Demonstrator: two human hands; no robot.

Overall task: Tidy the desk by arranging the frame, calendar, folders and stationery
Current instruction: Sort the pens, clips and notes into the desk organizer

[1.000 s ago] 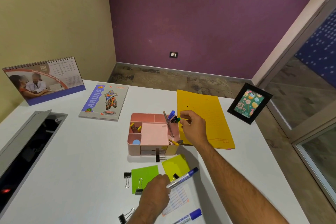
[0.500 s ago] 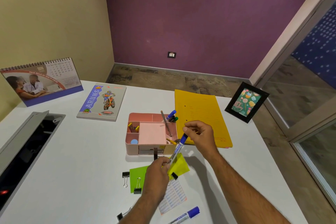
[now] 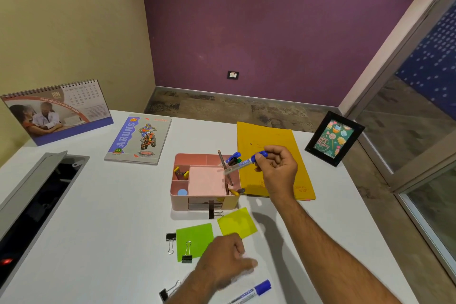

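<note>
Right hand (image 3: 278, 170) above the pink plastic desk organiser (image 3: 206, 181), fingers pinching a blue-capped white marker (image 3: 243, 163) by its cap end, barrel slanting down over the organiser's right-hand compartment. Left hand (image 3: 225, 263) low over the white desk (image 3: 98, 229), palm down, fingers loosely bent, nothing visibly held. Just beside it a second blue-capped marker (image 3: 251, 291), green square note (image 3: 193, 240) and yellow square note (image 3: 237, 222). Yellow cardboard folder (image 3: 266, 138) flat behind the right hand, black picture frame (image 3: 334, 138) and spiral desk calendar (image 3: 56, 111) standing at the far corners.
</note>
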